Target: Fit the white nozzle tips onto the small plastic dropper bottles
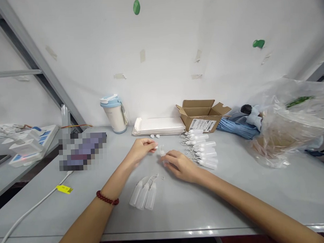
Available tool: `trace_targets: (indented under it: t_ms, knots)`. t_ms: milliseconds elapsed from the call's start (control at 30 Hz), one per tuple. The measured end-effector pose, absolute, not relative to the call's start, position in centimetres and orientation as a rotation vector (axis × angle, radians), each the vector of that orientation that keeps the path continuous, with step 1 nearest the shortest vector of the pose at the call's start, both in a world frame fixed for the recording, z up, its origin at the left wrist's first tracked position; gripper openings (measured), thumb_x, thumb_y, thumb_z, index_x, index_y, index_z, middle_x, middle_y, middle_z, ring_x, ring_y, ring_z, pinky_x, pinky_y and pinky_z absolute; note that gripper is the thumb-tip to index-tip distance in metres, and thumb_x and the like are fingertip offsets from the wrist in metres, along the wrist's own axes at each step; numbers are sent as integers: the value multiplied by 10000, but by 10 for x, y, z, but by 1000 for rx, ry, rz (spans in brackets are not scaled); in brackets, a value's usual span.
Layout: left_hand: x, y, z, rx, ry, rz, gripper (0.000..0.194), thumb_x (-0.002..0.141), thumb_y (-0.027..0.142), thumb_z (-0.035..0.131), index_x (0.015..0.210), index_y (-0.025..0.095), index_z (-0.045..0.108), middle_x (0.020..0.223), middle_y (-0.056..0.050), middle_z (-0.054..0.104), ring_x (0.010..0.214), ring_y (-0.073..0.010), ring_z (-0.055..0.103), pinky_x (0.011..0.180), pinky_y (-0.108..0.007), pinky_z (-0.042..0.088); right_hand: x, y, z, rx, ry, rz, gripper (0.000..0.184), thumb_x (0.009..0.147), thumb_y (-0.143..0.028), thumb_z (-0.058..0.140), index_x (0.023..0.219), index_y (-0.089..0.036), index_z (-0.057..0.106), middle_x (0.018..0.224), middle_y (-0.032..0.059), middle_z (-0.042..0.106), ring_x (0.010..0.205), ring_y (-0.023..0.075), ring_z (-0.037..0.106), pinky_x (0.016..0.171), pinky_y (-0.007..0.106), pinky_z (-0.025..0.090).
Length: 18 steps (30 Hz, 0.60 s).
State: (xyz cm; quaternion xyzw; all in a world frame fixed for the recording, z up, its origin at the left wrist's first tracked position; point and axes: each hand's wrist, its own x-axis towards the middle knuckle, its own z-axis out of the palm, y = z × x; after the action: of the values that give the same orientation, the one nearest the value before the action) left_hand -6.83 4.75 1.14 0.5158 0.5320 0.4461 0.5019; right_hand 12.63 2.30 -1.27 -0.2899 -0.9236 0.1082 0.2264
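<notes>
My left hand (142, 150) pinches a small white cap (156, 147) between thumb and fingertips. Just across from it, my right hand (179, 165) has its fingers closed around a small translucent squeeze bottle (162, 151), whose lower part is hidden by the fingers. Two white caps (155, 136) lie on the table beyond my hands. Nearer to me, three translucent bottles (143, 194) with thin tethers at their tops rest side by side. To the right of my right hand is a row of several similar bottles (205, 152), their tethered ends pointing left.
Against the wall stand a tumbler (114, 116), a stack of white envelopes (159, 126) and an open cardboard box (201, 116). A blue cloth item (239, 126) and a clear plastic bag (279, 142) are at right. At left are a pixelated device (83, 152), its cable and a power strip (35, 145).
</notes>
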Motion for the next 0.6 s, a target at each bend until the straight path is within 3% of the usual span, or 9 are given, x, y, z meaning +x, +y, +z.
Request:
trace_targets:
  t_ms: [300,600]
  knots:
    - [-52,41,2,1030,1119,1012,181,641,289,727,619,116,676,685,-52,656,714,-152,606,791,-308,488,128,20,-24,-762,-2451,347,226,900,-167,431,1065,-177,587,984,119,607,936,207,569,788,333,489]
    - [-55,42,2,1110,1099,1040,278,643,394,746,691,124,701,725,-62,678,678,-149,601,716,-304,491,129,18,-22,-778,-2390,444,211,897,-165,451,1058,-194,585,1021,108,615,963,202,571,823,341,486]
